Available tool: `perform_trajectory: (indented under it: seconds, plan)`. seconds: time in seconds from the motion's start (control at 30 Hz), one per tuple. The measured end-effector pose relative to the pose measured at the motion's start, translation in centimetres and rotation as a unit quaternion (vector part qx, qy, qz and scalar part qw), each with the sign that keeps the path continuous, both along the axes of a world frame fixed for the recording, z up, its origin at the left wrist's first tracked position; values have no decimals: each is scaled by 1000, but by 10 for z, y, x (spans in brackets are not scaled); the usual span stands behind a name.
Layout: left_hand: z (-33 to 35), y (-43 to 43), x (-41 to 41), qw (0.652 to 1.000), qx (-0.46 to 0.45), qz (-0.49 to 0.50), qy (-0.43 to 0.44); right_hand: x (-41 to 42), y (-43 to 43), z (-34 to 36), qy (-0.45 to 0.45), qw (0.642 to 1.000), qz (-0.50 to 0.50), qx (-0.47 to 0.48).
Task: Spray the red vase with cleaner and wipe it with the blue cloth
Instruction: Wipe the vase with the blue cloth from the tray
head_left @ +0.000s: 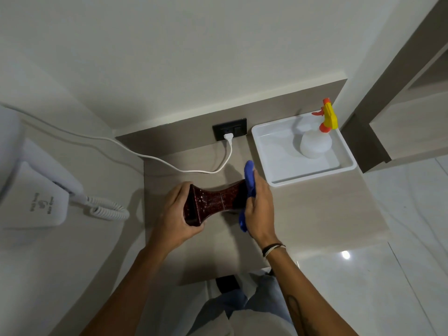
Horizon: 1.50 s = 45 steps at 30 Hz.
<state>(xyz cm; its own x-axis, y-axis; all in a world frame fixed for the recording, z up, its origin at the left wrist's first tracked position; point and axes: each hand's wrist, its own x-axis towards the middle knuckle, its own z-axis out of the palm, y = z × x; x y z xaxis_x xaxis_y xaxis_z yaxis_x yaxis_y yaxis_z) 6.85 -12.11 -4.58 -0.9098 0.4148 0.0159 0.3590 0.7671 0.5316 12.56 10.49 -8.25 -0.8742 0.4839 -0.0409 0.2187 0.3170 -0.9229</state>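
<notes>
The dark red speckled vase lies on its side above the wooden counter, held between both hands. My left hand grips its left end. My right hand presses the blue cloth against its right end, and the cloth hides that end. The white spray bottle with a yellow and orange trigger stands in the white tray at the back right, apart from both hands.
A white cable runs from the black wall socket across the counter to the left. A white wall-mounted hair dryer with a coiled cord hangs at the left. Glossy floor lies to the right of the counter.
</notes>
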Motion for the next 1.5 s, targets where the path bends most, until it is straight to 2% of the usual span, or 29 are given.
perform_trajectory:
  seconds: [0.1,0.2,0.27,0.33,0.4,0.43,0.5,0.53,0.63,0.7,0.77,0.8,0.83,0.87,0.93,0.97,1.03,1.1,1.2,1.27,1.37,1.43,1.5]
  plan:
    - [4,7,-1,1000,13,25,-10,13,-31,10,55,988,113,90]
    - [4,15,-4,999,23,25,-22,27,-66,0,73,940,248,225]
    - [3,12,-5,999,-6,38,-23,25,-57,-18,48,919,234,313]
    - [4,9,-6,998,-8,55,-18,17,-29,-32,-48,914,187,357]
    - [6,11,-6,998,-4,57,-24,6,-7,-33,-141,915,196,324]
    - [6,12,-7,998,-7,53,-25,3,-9,-29,-138,921,199,304]
    - [6,12,-10,999,-7,46,-28,3,-37,-20,-11,939,199,282]
    - [6,12,-11,999,3,42,-32,7,-55,-15,46,934,216,280]
    - [4,5,-12,998,22,37,-42,15,-70,-14,108,913,279,276]
    - [0,-1,-10,998,0,48,-26,11,-43,-23,45,915,264,302]
    - [1,0,-8,998,-3,62,-26,3,-14,-29,-85,908,243,330]
    - [2,2,-7,998,0,62,-26,-1,-7,-28,-129,910,235,314]
    - [2,4,-8,998,2,61,-25,-4,-10,-25,-135,919,225,293]
    - [3,6,-9,998,6,60,-26,-5,-21,-20,-107,928,227,276]
    - [3,6,-11,998,23,50,-42,0,-57,-12,13,936,242,256]
    - [4,5,-11,997,31,48,-55,4,-75,-10,72,932,252,249]
    - [3,-1,-10,996,33,51,-69,11,-90,-10,114,913,287,265]
    - [0,-9,-8,996,17,66,-60,9,-72,-20,65,914,272,293]
    - [-1,-9,-5,995,5,82,-57,5,-22,-43,-93,921,218,310]
    - [-1,-6,-5,995,24,79,-56,0,-1,-49,-89,939,191,272]
    - [-2,-6,-10,992,64,91,-60,-7,10,-43,-50,992,113,24]
    - [-2,-7,-13,986,88,116,-76,-10,17,-40,-82,989,53,-112]
    - [-2,-8,-16,972,122,159,-122,-13,21,-39,-119,970,27,-210]
